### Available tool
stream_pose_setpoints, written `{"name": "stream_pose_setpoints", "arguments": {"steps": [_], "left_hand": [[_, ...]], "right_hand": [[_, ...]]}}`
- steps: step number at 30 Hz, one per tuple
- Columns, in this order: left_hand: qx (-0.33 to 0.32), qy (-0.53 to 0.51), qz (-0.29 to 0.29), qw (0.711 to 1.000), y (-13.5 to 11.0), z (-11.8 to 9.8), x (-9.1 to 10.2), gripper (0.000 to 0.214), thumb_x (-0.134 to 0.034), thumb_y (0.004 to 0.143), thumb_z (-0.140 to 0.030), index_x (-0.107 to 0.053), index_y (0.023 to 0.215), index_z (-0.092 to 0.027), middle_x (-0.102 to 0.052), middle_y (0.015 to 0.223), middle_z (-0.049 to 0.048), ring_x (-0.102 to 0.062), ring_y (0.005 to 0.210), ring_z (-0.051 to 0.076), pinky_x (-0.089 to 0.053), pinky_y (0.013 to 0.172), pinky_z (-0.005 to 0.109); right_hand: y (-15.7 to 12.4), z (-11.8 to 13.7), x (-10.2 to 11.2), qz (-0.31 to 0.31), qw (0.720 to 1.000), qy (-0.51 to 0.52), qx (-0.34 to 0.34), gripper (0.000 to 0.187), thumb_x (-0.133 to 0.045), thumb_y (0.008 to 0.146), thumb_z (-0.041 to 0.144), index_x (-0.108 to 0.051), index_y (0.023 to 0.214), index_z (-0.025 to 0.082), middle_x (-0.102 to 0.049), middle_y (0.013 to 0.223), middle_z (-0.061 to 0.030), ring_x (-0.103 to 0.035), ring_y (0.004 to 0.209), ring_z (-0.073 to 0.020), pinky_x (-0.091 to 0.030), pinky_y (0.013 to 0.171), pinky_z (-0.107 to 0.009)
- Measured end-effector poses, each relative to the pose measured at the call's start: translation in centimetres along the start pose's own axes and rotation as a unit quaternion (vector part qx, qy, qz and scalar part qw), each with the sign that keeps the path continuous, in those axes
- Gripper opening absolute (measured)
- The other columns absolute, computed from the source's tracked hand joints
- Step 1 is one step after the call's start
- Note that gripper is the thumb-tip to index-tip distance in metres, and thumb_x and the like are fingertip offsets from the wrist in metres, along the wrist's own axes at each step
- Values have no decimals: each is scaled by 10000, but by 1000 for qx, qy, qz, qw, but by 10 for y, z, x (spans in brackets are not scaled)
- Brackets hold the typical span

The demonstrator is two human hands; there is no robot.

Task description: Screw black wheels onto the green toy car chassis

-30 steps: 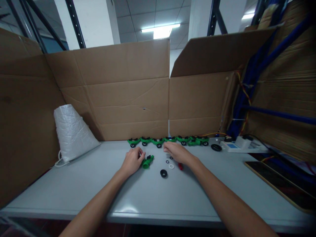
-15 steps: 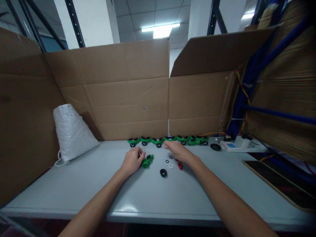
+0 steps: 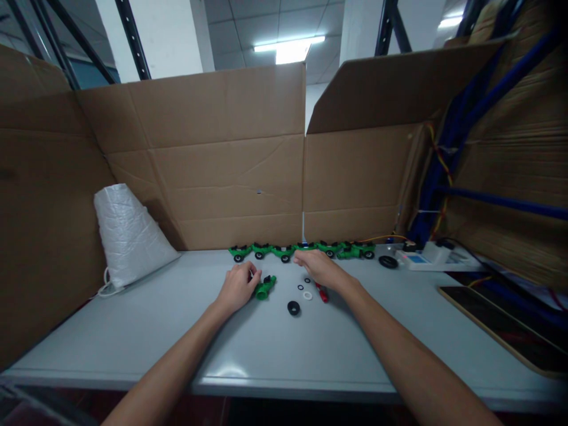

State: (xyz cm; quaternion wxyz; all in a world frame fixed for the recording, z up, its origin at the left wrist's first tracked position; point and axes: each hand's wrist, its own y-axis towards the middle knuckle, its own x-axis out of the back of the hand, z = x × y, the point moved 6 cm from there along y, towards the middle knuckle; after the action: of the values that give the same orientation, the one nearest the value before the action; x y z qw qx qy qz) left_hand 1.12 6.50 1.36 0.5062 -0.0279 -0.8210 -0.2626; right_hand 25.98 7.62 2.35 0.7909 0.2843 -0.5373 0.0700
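My left hand (image 3: 238,287) rests on the grey tabletop with loosely bent fingers and a gap between thumb and forefinger. Right beside its thumb lies a green plastic valve-like piece (image 3: 265,288) with a black part on top; whether they touch I cannot tell. My right hand (image 3: 320,267) is further back, its fingertips closed together close to the row of green toy vehicles (image 3: 284,253). What those fingers hold, if anything, is hidden. Under the right wrist lies a red-handled tool (image 3: 322,294), partly covered. Between the hands sit a black ring (image 3: 293,308), a white ring (image 3: 307,296) and small black O-rings (image 3: 300,287).
A white wrapped bag (image 3: 133,236) stands at the left against cardboard walls (image 3: 231,165). At the back right are a black ring-shaped item (image 3: 388,262) and a white power strip (image 3: 437,259) with cables. A dark framed panel (image 3: 501,328) lies along the right side, near blue rack posts.
The view has tilted very slightly. Both hands and the parts on the tabletop keep practically the same places.
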Motion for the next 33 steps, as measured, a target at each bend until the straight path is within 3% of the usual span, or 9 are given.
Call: {"name": "stream_pose_setpoints", "arguments": {"steps": [10, 15, 23, 28, 33], "left_hand": [[-1, -4, 1, 1000, 0, -1, 0, 266, -518, 1027, -417, -636, 898, -218, -719, 898, 65, -644, 863, 238, -416, 762, 326], [5, -8, -2, 1000, 0, 0, 0, 229, -511, 1025, -420, -619, 986, -222, -698, 862, 48, -645, 855, 241, -424, 769, 332], [15, -11, -4, 1000, 0, 1, -1, 224, -505, 1025, -445, -567, 1070, -234, -664, 810, 22, -640, 836, 244, -430, 767, 342], [7, -14, -14, 1000, -1, 0, 0, 223, -514, 1021, -444, -572, 1070, -234, -643, 811, 19, -638, 843, 246, -447, 776, 352], [-14, -20, -44, 999, -1, 0, 1, 251, -520, 1024, -472, -561, 1073, -229, -620, 992, 52, -632, 930, 242, -485, 865, 384]], "right_hand": [[-1, 2, 1, 12, 999, -30, -13, 251, -470, 1095, 276, -676, 971, 207, -734, 912, -63, -662, 860, -192, -326, 716, -265], [0, 4, 1, 23, 997, -58, -38, 304, -451, 1116, 359, -704, 1024, 218, -768, 995, -78, -693, 914, -199, -333, 717, -259], [4, -5, 0, 17, 996, -74, -50, 385, -455, 1110, 437, -739, 953, 231, -787, 959, -83, -709, 884, -226, -372, 718, -277], [3, -7, -1, 3, 998, -61, -29, 317, -510, 1097, 377, -719, 917, 221, -771, 903, -77, -705, 843, -218, -352, 680, -274], [1, -11, -2, -33, 999, -33, -9, 243, -545, 1063, 247, -644, 846, 205, -726, 819, -74, -663, 761, -214, -323, 652, -285]]}}
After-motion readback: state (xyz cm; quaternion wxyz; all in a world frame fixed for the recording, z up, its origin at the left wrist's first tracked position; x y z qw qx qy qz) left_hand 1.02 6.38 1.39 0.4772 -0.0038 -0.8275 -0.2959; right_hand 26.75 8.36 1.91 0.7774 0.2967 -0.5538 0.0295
